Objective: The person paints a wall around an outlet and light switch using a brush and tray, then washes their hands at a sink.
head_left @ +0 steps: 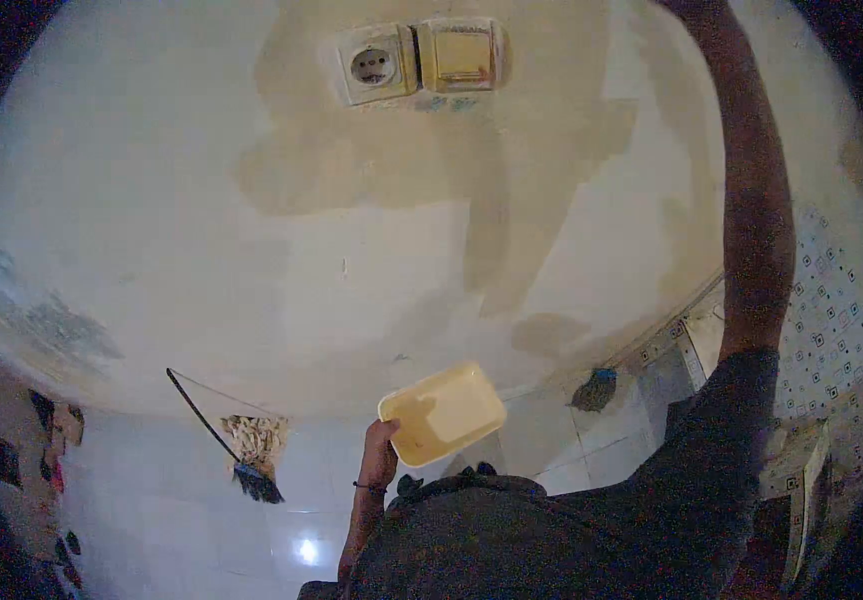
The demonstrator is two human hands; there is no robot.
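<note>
My left hand (381,445), with a dark band at its wrist, is closed on the left rim of a shallow pale-yellow plastic tub (461,410). The tub is tilted so its inside shows, with a darker wet-looking patch or shadow in it. My right arm (756,190) stretches up along the wall on the right and leaves the frame at the top, so its hand is hidden. Ahead stands a pale wall (371,260) with darker, damp-looking patches around a socket (375,65) and a yellowed switch (461,57).
At the wall's foot on the left lie a long-handled brush (256,482) and a mop head (256,440). A dark bristly brush head (594,389) rests on the tiled floor (171,500) to the right. Patterned tiles (831,320) cover the far-right wall.
</note>
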